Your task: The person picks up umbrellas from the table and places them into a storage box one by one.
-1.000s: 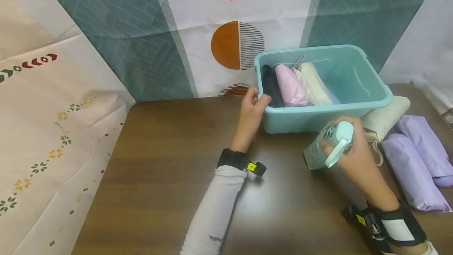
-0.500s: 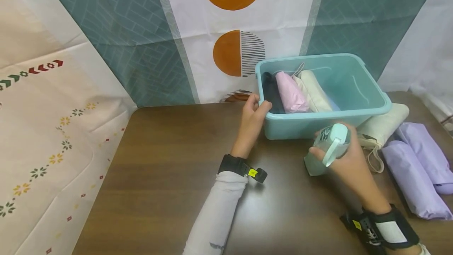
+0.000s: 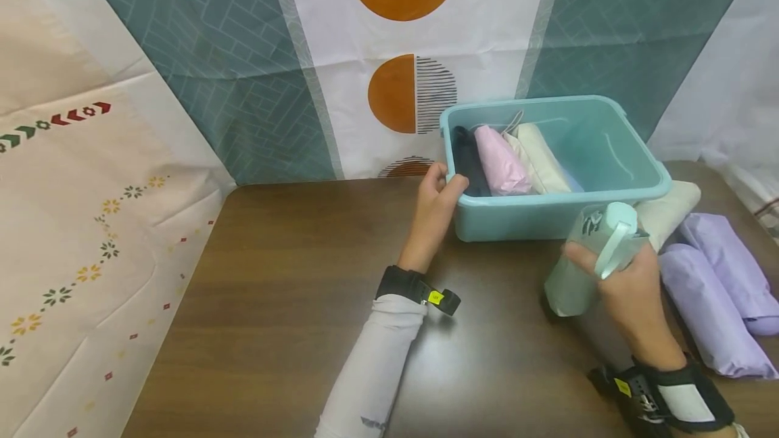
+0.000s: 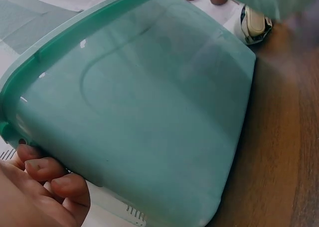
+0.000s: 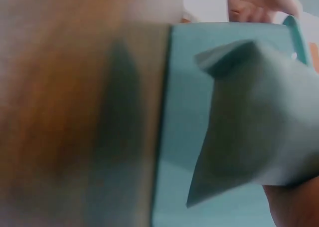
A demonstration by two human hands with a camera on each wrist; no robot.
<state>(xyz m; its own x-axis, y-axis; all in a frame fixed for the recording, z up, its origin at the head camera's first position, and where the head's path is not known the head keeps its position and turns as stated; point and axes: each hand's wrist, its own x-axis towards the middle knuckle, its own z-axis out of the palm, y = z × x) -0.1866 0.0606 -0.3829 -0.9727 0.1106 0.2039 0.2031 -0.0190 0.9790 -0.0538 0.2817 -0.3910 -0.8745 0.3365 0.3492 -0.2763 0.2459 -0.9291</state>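
My left hand (image 3: 435,211) grips the near left corner of the teal plastic bin (image 3: 548,222), its fingers curled at the rim in the left wrist view. My right hand (image 3: 627,296) holds a pale green, bottle-shaped thing (image 3: 572,282) in a soft cover, with a mint cap and strap loop at its top and dark printing below the cap. It tilts in front of the bin, above the table. Its pointed fabric corners fill much of the right wrist view. Inside the bin lie a black roll (image 3: 468,161), a pink roll (image 3: 502,161) and a cream roll (image 3: 541,157).
A cream roll (image 3: 675,211) lies at the bin's right, partly hidden by the right hand. Two lilac rolls (image 3: 706,309) (image 3: 730,262) lie farther right. Brown wooden table (image 3: 286,303) stretches left and forward. Patterned cloths (image 3: 243,73) hang behind the table.
My right hand has moved the pale green thing a little right and tipped it more, now covering part of the cream roll outside. The left hand keeps its grip on the bin.
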